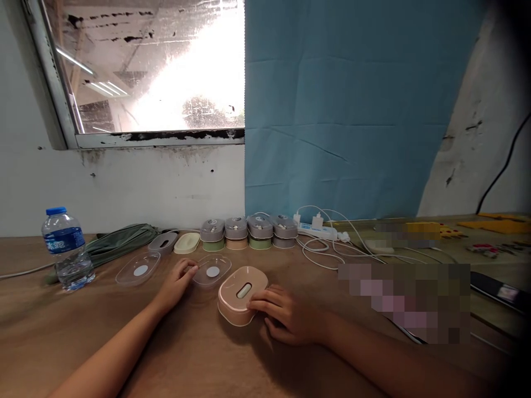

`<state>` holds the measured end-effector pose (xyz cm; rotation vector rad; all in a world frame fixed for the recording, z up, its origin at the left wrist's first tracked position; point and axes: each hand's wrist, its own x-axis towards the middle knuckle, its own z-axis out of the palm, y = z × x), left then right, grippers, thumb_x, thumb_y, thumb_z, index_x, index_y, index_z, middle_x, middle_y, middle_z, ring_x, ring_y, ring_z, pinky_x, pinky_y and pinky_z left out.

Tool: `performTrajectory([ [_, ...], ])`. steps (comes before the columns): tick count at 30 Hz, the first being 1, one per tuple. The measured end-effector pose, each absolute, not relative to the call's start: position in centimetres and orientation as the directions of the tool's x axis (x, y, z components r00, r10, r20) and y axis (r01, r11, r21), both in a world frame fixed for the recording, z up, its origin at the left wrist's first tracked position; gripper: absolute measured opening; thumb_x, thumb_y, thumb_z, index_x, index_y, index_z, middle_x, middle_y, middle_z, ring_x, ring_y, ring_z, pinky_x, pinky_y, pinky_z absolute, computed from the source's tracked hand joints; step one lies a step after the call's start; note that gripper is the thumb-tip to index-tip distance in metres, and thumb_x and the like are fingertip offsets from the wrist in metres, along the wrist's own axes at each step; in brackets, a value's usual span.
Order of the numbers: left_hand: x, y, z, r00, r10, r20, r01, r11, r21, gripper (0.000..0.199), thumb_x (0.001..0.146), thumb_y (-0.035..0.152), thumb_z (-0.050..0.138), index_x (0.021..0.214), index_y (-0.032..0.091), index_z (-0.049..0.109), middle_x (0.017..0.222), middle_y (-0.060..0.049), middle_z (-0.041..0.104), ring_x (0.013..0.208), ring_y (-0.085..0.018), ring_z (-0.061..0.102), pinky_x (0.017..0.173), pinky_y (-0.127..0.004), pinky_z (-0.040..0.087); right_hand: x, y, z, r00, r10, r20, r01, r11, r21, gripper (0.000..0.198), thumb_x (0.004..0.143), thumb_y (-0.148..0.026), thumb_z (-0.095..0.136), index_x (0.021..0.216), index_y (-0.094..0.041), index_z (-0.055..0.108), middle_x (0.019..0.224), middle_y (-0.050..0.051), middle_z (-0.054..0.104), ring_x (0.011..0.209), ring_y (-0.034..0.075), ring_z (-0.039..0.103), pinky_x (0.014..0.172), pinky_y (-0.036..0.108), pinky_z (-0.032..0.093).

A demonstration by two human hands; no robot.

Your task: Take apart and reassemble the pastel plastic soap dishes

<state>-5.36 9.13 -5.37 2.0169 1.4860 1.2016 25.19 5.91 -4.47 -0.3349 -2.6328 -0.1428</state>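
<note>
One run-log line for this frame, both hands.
left hand: at clear oval piece | right hand: touching pink box | back: four grey-topped boxes, in row

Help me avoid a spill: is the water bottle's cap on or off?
On: the blue cap sits atop the upright water bottle. How tightly it is screwed down, I cannot tell.

Along the worktop (174, 354)'s back edge we see four boxes (236, 229), a power strip (326, 232) to their right. A bottle (68, 249) stands far left; two lids (139, 270) lie between it and a lone box (232, 301) further from that edge. Far right lies perhaps a phone (493, 289).
</note>
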Motion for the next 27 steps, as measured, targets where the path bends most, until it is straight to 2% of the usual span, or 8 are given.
performTrajectory([
  [3, -5.6, 8.6, -4.7, 0.289, 0.855, 0.43, 0.677, -0.501, 0.539, 0.027, 0.083, 0.039, 0.046, 0.093, 0.019, 0.061, 0.108, -0.007, 0.058, 0.09, -0.019, 0.056, 0.075, -0.031, 0.046, 25.2, 5.9, -4.4, -0.852, 0.209, 0.48, 0.258, 0.965, 0.036, 0.041, 0.077, -0.011, 0.043, 0.118, -0.013, 0.049, 0.108, 0.012, 0.058, 0.094, 0.02, 0.053, 0.086, 0.033, 0.04],
  [5, -5.4, 8.1, -4.3, 0.395, 0.829, 0.396, 0.743, -0.542, 0.394, 0.024, 0.082, 0.038, 0.048, 0.091, 0.021, 0.064, 0.1, -0.005, 0.063, 0.088, -0.02, 0.055, 0.08, -0.032, 0.043, 25.2, 5.8, -4.4, -0.852, 0.215, 0.477, 0.259, 0.966, 0.026, 0.042, 0.077, -0.011, 0.043, 0.118, -0.013, 0.049, 0.108, 0.012, 0.058, 0.094, 0.019, 0.053, 0.086, 0.033, 0.041],
  [9, -4.6, 7.4, -3.7, 0.492, 0.791, 0.364, 0.812, -0.568, 0.137, 0.027, 0.086, 0.035, 0.043, 0.09, 0.024, 0.067, 0.085, -0.004, 0.068, 0.083, -0.021, 0.055, 0.079, -0.034, 0.04, 25.2, 5.8, -4.3, -0.857, 0.225, 0.464, 0.263, 0.965, 0.018, 0.043, 0.077, -0.01, 0.043, 0.119, -0.013, 0.049, 0.108, 0.012, 0.058, 0.094, 0.02, 0.053, 0.087, 0.033, 0.041],
  [13, -3.6, 6.8, -3.9, 0.583, 0.735, 0.347, 0.779, -0.626, 0.018, 0.028, 0.088, 0.029, 0.04, 0.102, 0.025, 0.064, 0.092, -0.005, 0.067, 0.082, -0.019, 0.058, 0.075, -0.031, 0.041, 25.2, 5.8, -4.4, -0.857, 0.231, 0.46, 0.262, 0.965, 0.003, 0.043, 0.077, -0.01, 0.042, 0.12, -0.013, 0.048, 0.109, 0.011, 0.058, 0.096, 0.019, 0.052, 0.087, 0.033, 0.04],
  [17, -3.1, 6.4, -4.2, 0.546, 0.731, 0.41, 0.814, -0.578, -0.053, 0.03, 0.091, 0.025, 0.035, 0.099, 0.022, 0.063, 0.094, -0.006, 0.067, 0.078, -0.019, 0.06, 0.072, -0.031, 0.04, 25.3, 5.9, -4.6, -0.855, 0.238, 0.46, 0.271, 0.963, 0.006, 0.042, 0.078, -0.011, 0.043, 0.12, -0.014, 0.047, 0.11, 0.011, 0.057, 0.097, 0.019, 0.052, 0.088, 0.033, 0.04],
  [22, -5.9, 5.8, -4.1, 0.394, 0.685, 0.613, 0.905, -0.404, -0.131, 0.029, 0.092, 0.027, 0.034, 0.099, 0.022, 0.062, 0.093, -0.006, 0.066, 0.076, -0.019, 0.059, 0.069, -0.031, 0.037, 25.3, 6.0, -4.6, -0.854, 0.221, 0.47, 0.261, 0.965, 0.019, 0.041, 0.078, -0.011, 0.043, 0.118, -0.013, 0.048, 0.11, 0.012, 0.057, 0.097, 0.019, 0.052, 0.088, 0.033, 0.041],
  [27, -12.6, 5.7, -4.0, 0.177, 0.665, 0.726, 0.982, -0.173, -0.082, 0.033, 0.09, 0.033, 0.032, 0.095, 0.02, 0.063, 0.088, -0.007, 0.064, 0.075, -0.022, 0.058, 0.068, -0.032, 0.038, 25.3, 6.0, -4.7, -0.851, 0.236, 0.469, 0.266, 0.964, -0.002, 0.041, 0.077, -0.011, 0.044, 0.117, -0.014, 0.049, 0.11, 0.012, 0.056, 0.098, 0.019, 0.052, 0.088, 0.032, 0.041],
])
